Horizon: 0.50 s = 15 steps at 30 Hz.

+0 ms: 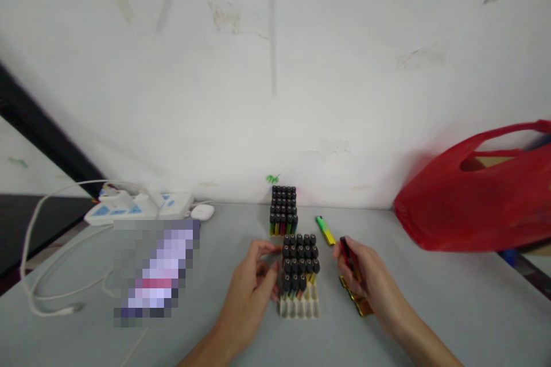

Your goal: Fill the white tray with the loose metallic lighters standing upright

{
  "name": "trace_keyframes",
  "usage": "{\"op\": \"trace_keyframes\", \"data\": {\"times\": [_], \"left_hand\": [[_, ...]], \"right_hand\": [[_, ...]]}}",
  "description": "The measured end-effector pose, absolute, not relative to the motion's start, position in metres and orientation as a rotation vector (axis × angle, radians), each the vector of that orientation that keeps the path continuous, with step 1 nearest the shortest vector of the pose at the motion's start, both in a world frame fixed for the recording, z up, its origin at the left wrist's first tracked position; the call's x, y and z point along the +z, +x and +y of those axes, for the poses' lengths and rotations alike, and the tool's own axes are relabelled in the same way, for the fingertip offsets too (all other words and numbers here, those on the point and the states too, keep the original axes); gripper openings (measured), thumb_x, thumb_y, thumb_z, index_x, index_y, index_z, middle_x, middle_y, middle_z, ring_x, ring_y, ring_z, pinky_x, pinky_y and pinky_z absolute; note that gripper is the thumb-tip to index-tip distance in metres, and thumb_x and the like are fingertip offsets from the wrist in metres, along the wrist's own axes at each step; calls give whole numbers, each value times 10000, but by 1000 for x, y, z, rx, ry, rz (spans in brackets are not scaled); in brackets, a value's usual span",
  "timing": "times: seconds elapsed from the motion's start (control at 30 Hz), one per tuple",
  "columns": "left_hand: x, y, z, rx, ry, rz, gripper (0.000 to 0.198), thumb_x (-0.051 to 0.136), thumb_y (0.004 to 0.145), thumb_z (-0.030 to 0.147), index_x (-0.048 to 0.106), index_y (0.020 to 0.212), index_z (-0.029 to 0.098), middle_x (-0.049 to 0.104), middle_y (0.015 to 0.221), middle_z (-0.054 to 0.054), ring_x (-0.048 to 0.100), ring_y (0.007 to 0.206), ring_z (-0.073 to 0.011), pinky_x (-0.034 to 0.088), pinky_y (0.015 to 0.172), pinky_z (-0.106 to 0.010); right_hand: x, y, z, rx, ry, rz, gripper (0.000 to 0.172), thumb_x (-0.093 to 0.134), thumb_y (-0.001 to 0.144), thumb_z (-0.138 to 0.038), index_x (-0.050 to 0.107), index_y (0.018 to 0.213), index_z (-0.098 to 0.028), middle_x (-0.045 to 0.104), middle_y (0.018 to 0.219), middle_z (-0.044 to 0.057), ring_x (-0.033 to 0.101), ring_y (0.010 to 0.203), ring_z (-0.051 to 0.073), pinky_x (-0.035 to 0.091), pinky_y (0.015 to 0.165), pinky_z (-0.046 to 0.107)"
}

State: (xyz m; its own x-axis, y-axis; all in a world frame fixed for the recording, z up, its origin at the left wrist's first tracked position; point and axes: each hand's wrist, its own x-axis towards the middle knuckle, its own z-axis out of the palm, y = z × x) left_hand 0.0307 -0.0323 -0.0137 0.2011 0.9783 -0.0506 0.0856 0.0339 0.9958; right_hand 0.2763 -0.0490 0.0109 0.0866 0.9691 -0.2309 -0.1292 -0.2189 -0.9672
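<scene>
A pale slotted tray [299,309] holds several rows of upright slim tubes with black tops [299,252] and coloured bodies, and its front slots show bare. My left hand [253,284] rests against the tray's left side, fingers bent and touching it; some fingertips are hidden. To the right of the tray, my right hand [359,269] pinches a slim dark-red tube with a black top [350,255], held tilted above the table. Partly under that hand lies a shiny gold piece [359,302]. A green-and-yellow tube [325,231] lies flat on the table, just beyond my right fingertips.
Behind the tray stands a second block of black-topped tubes [283,206], near the wall. On the left are a white power strip [176,206], cables, a small white case [202,212] and a blurred-out phone-like thing [163,272]. A red bag [469,200] sits at right.
</scene>
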Motion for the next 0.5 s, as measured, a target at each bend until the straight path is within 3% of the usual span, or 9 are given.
{"op": "trace_keyframes", "data": {"times": [0.23,0.5], "left_hand": [[-16,31,-32,998,1323,1119,352,672,1012,529,591,1174,226,746,871,-34,730,692,-221,586,593,-298],[-13,30,-33,969,1343,1133,369,656,1014,528,611,1206,216,743,820,-31,726,690,-232,592,612,-314]], "right_hand": [[4,279,-50,1589,-1175,-759,583,666,885,-798,624,829,-219,270,592,-107,168,494,88,179,449,232],[10,279,-52,1658,-1179,-677,615,736,824,-818,616,825,-216,264,610,-108,177,513,89,197,464,231]]}}
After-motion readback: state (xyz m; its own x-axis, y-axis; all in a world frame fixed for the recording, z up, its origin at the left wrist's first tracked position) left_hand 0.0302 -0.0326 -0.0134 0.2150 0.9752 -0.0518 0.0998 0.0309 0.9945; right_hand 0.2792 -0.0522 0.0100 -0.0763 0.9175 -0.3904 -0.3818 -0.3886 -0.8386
